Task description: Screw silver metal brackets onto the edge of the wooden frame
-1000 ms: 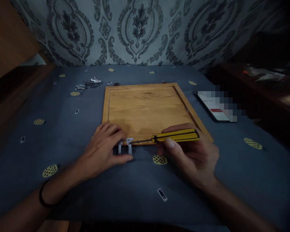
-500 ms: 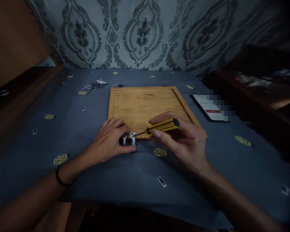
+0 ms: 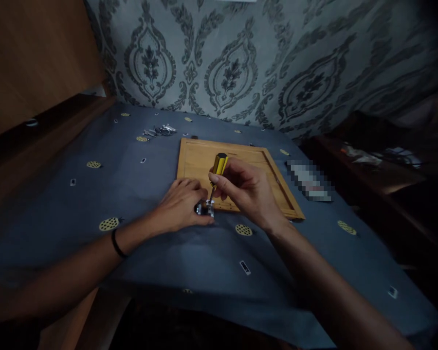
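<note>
In the head view, the wooden panel point(image 3: 200, 167) lies flat on the table point(image 3: 138, 189), and a metal fitting point(image 3: 211, 209) sits at its near edge, toward the left. The left hand point(image 3: 184, 201) has a narrow grip on the fitting, fingers on the far side, thumb on the near. The right hand point(image 3: 250, 192) pinches a yellow-and-black screwdriver point(image 3: 220, 164), handle up and slightly tilted, its shaft reaching down to the metal. I'd say a screw is being worked, though the tip is too small to judge. Turning it well calls for a seated tip, a straighter shaft and a steady left hand.
</note>
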The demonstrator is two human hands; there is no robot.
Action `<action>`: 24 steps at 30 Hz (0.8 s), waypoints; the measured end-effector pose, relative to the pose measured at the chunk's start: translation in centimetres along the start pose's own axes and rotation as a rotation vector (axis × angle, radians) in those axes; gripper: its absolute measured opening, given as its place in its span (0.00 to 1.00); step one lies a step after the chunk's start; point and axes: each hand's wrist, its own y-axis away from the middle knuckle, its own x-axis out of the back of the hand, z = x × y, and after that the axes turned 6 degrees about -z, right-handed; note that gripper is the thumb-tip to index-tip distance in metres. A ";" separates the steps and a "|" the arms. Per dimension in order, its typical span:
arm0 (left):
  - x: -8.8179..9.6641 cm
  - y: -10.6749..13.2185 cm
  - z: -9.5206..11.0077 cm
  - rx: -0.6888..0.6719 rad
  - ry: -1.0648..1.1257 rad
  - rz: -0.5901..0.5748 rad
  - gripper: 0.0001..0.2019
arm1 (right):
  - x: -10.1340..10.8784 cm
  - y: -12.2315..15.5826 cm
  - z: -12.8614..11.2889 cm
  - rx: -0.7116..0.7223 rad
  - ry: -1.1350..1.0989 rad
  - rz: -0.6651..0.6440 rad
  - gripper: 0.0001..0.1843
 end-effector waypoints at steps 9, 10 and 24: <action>-0.2 0.0 -0.1 -0.012 0.025 0.030 0.20 | -0.3 0.7 0.1 -0.081 -0.168 0.165 0.24; -0.3 0.1 -0.1 -0.013 0.030 0.034 0.20 | -0.4 0.7 0.2 -0.084 -0.179 0.182 0.24; -0.3 0.0 -0.1 -0.009 0.046 0.014 0.19 | 0.2 0.2 0.8 -0.067 -0.199 0.204 0.17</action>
